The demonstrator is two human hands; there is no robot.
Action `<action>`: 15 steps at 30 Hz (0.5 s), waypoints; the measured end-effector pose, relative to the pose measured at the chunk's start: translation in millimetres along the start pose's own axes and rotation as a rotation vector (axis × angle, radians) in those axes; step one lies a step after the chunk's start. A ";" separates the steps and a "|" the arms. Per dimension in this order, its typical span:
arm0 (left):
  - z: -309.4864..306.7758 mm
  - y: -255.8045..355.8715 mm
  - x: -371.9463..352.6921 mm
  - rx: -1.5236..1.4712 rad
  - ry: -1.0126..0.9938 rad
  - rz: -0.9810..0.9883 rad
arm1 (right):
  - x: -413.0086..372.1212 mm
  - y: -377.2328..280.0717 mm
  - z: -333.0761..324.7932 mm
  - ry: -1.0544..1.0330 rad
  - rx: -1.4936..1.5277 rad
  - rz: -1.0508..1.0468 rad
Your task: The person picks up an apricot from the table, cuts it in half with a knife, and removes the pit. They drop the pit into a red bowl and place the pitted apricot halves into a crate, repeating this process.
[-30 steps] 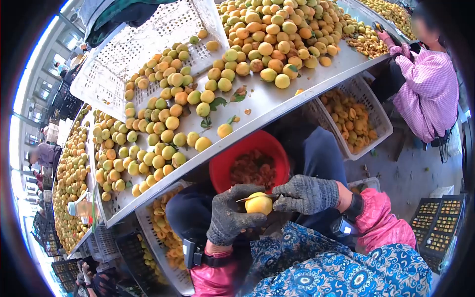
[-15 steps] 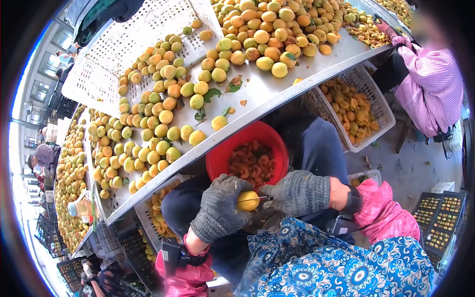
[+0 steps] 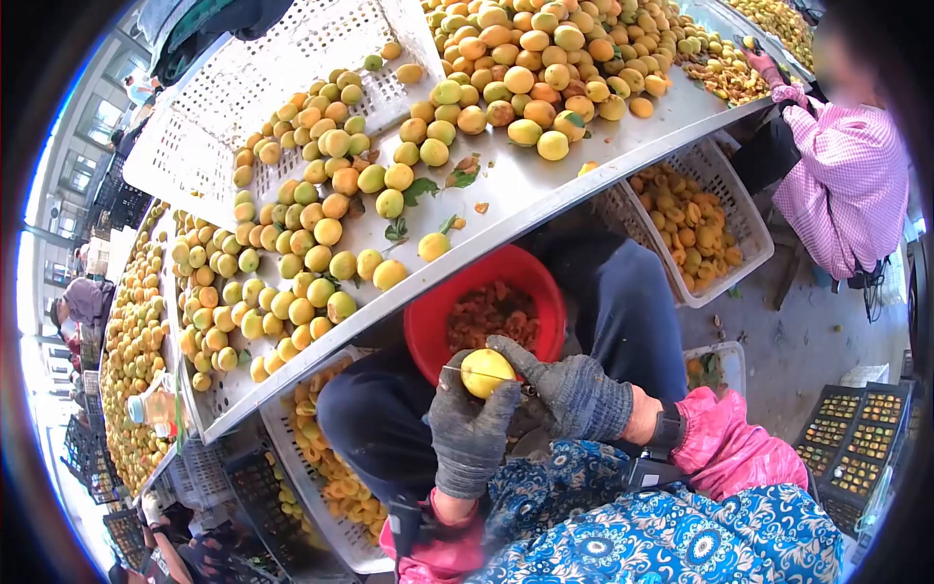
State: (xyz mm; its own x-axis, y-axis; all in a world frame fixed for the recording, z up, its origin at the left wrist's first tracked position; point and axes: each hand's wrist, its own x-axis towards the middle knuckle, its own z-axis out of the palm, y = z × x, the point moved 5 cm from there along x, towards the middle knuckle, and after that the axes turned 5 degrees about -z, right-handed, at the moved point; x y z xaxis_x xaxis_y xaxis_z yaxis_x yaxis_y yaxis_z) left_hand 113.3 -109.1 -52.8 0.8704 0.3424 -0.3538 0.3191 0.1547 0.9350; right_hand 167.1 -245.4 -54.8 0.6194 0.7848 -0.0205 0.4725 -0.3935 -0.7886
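Note:
A yellow apricot [image 3: 488, 374] with a thin cut line around it sits between my two gloved hands, above the red bowl's near side. My left hand [image 3: 471, 428], in a grey knit glove, grips the fruit from the left and below. My right hand [image 3: 576, 391], gloved too, is closed, with its thumb and fingers at the fruit's right side. Whatever tool it holds is mostly hidden; a thin blade-like line shows across the fruit. Behind the hands, the red bowl [image 3: 547, 292] holds reddish-orange fruit pieces.
A metal table [image 3: 545, 185] bears piled apricots and a white perforated crate [image 3: 195, 146]. White crates of halved fruit stand right [image 3: 749, 255] and lower left [image 3: 375, 555]. Black trays [image 3: 851, 443] lie at right. A person in pink checks [image 3: 846, 185] sits at the upper right.
Both hands have turned the apricot and lifted it slightly towards the bowl. My left hand now holds it from below, and my right hand's thumb has moved up beside it.

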 end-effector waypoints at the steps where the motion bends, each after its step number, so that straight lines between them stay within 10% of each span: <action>1: -0.8 0.8 -0.1 0.219 0.025 0.152 | -0.1 0.8 -1.1 -0.003 -0.003 0.005; 15: -3.0 -22.6 16.8 0.310 -0.058 0.121 | 7.6 21.5 12.4 -0.136 -0.005 -0.066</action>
State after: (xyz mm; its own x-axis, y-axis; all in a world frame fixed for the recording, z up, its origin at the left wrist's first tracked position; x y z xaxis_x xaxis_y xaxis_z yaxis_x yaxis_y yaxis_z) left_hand 119.6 -104.1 -80.0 0.9261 0.2861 -0.2459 0.3031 -0.1761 0.9365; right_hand 174.1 -241.9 -79.5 0.4961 0.8667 -0.0521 0.5130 -0.3410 -0.7877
